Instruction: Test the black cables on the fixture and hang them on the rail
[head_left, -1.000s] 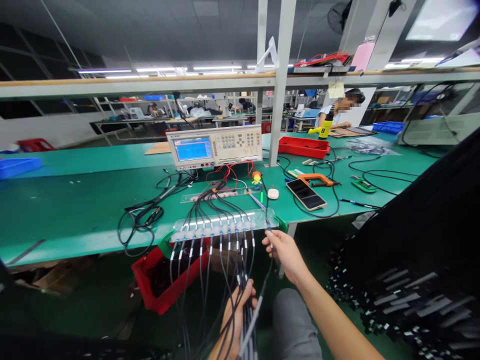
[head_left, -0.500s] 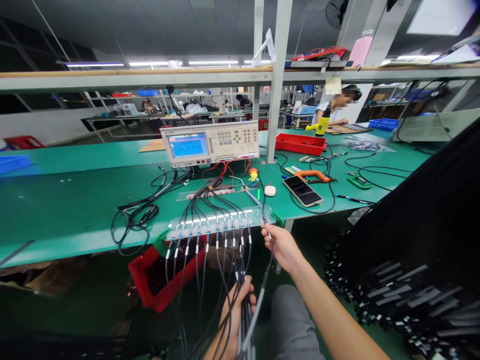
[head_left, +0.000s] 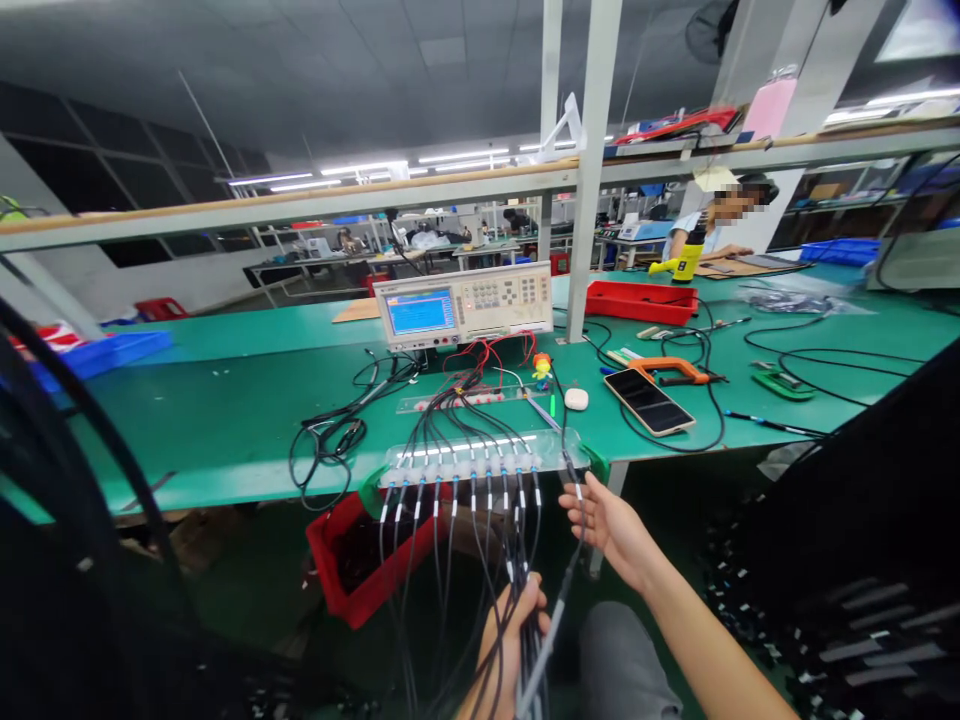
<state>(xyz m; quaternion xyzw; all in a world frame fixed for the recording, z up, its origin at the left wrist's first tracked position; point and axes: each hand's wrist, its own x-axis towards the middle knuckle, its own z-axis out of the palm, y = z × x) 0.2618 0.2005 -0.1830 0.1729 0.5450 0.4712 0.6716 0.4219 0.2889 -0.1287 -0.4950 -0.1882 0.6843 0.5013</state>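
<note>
A bundle of black cables [head_left: 529, 650] is wrapped in the fingers of my left hand [head_left: 510, 620], below the bench edge. My right hand [head_left: 611, 525] has its fingers apart beside a single cable [head_left: 576, 500] that hangs at the right end of a clear plastic strip [head_left: 551, 455]; whether the fingertips touch that cable I cannot tell. Along the strip sits a row of white connectors [head_left: 472, 470], with several black cables with white tags hanging down from them. Thinner black wires run from the strip's back towards a bench meter [head_left: 465, 305] with a lit blue screen.
Under the bench edge stands a red bin [head_left: 352, 600]. On the green bench [head_left: 247, 400] are coiled cables [head_left: 330, 440], a phone [head_left: 649, 402], an orange clamp [head_left: 679, 370] and a red tray [head_left: 641, 302]. Dark cable masses hang at both sides. A person [head_left: 720, 235] sits beyond.
My right hand has loosened its pinch on the single cable, and its fingers have spread. My left hand still grips the bundle. The camera has turned to the left.
</note>
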